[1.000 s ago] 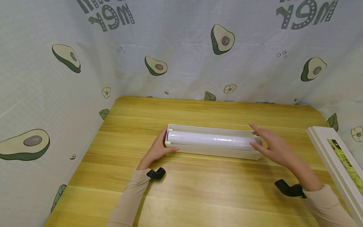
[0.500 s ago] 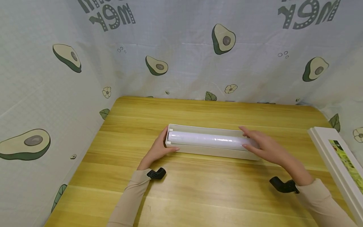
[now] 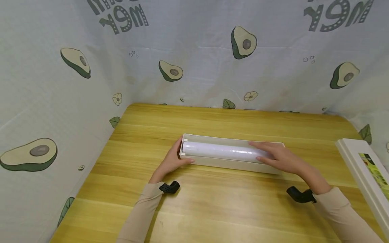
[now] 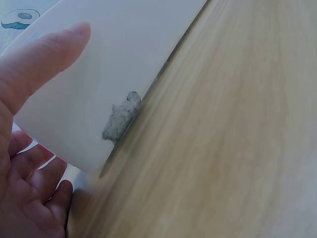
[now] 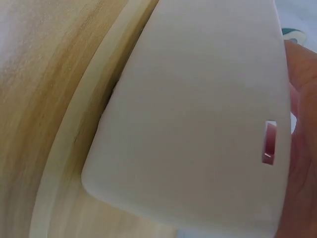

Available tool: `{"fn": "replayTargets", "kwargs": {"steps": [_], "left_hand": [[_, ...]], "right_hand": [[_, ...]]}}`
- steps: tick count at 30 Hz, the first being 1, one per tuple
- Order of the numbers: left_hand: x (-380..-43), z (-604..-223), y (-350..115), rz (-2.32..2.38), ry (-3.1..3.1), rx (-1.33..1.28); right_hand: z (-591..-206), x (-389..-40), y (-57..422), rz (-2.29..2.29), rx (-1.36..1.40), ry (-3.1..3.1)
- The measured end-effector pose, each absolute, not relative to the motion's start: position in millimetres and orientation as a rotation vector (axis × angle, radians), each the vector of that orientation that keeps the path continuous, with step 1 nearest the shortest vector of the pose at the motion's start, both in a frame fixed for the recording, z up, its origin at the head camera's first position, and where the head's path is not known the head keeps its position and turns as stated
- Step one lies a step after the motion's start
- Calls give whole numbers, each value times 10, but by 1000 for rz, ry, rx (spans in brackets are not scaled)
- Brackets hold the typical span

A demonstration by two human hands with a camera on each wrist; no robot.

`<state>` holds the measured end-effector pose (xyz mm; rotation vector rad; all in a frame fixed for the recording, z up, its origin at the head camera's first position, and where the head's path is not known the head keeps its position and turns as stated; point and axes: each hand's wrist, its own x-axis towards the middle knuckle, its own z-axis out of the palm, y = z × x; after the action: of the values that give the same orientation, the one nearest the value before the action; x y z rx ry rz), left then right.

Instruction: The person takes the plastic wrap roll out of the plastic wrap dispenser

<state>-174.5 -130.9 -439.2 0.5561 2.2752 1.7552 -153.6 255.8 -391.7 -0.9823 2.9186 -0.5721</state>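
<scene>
At frame centre, the left hand [image 3: 171, 160] grips a white box [image 3: 228, 163]; the right hand [image 3: 278, 156] hides the right end of the roll [image 3: 218, 151] inside, its grip unclear. Frame's right edge crops 1 labelled bar [image 3: 367, 179].

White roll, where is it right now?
In the head view, the white roll lies inside the open box, just right of centre, its right end under the right hand.

"Can you read anything?"
"Big grey letters [image 3: 338, 15] on the curtain [image 3: 197, 40], twice: m, e, r, printed backwards."
"And the label [image 3: 375, 172] on that long white piece [image 3: 365, 182]?"
"It might have writing, but it's too small to read."
</scene>
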Motion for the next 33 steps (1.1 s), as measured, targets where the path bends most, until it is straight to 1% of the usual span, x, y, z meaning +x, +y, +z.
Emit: {"fn": "replayTargets", "kwargs": {"steps": [10,21,27,33], "left_hand": [[-1713,-4389,-1305,1721,2300,505],[-1732,-4403,-1286,1744,2285,527],[-1749,-4404,-1310,1748,2284,502],[-1731,-4376,-1311,1734,2291,485]], "right_hand": [[-4022,-1630,2549,-506,-1169,2936],[-4055,-1672,2572,-519,-1100,2908],[-4089,-1751,2558,-590,-1213,2906],[-4063,-1743,2546,-604,-1284,2926]]}}
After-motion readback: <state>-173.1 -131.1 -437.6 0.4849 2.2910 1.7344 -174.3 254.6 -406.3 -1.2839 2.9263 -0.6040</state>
